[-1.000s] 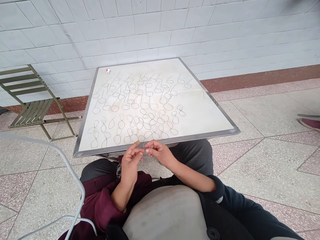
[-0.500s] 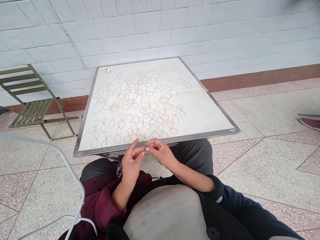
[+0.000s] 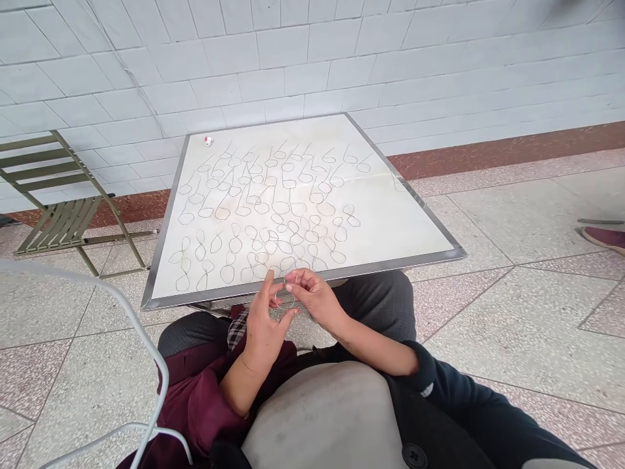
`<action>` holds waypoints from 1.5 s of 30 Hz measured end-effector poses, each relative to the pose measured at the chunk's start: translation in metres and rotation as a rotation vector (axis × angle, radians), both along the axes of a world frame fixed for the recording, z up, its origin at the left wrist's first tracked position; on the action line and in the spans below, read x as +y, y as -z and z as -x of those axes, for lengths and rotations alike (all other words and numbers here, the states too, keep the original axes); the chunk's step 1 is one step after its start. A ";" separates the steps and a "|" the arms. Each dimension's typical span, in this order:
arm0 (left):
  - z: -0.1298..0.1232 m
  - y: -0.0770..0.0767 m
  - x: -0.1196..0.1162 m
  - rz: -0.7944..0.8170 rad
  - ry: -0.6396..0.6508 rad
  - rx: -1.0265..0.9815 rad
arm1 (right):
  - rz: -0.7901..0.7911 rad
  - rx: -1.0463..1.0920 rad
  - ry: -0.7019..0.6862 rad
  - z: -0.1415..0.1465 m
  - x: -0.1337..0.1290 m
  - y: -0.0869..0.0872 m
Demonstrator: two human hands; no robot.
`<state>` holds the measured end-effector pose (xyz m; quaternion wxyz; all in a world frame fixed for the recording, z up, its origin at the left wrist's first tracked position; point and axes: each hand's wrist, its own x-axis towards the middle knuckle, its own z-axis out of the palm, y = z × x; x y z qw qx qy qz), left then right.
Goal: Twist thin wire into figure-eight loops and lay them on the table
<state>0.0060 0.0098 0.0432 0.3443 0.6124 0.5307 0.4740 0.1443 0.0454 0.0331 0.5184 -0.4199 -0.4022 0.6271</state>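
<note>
Left hand (image 3: 263, 326): unclenched, thumb and fingers parted beside a looped wire (image 3: 294, 301); contact cannot be told. Right hand (image 3: 316, 298): pinching its upper part, thumb against fingers. Looped wire: between both hands, before the near edge of the worktop (image 3: 395, 225). Thereon: figure-eights (image 3: 273, 243), nearer rows; tailed loops (image 3: 290, 189), farther rows; small white-and-red item (image 3: 209, 141), far left corner.

Six o'clock, and the right hand (image 3: 318, 302) covers part of the wire loop (image 3: 285, 309)! Ten o'clock on the desk (image 3: 390, 221), a red-and-white object (image 3: 209, 141), too small to name. Nine o'clock, folding chair (image 3: 68, 221), sliced by the edge; three o'clock, maroon shoe (image 3: 605, 238), cut off too; two o'clock, a dark blur (image 3: 581, 12).
</note>
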 end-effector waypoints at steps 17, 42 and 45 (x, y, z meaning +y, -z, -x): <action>0.001 -0.005 -0.002 -0.019 -0.073 -0.001 | 0.012 -0.004 -0.035 0.000 0.003 -0.003; 0.005 0.001 0.007 0.544 0.117 -0.812 | -0.050 -0.022 -0.352 -0.021 0.015 -0.003; 0.005 0.002 0.007 0.592 0.140 -0.903 | -0.061 -0.008 -0.407 -0.024 0.015 -0.006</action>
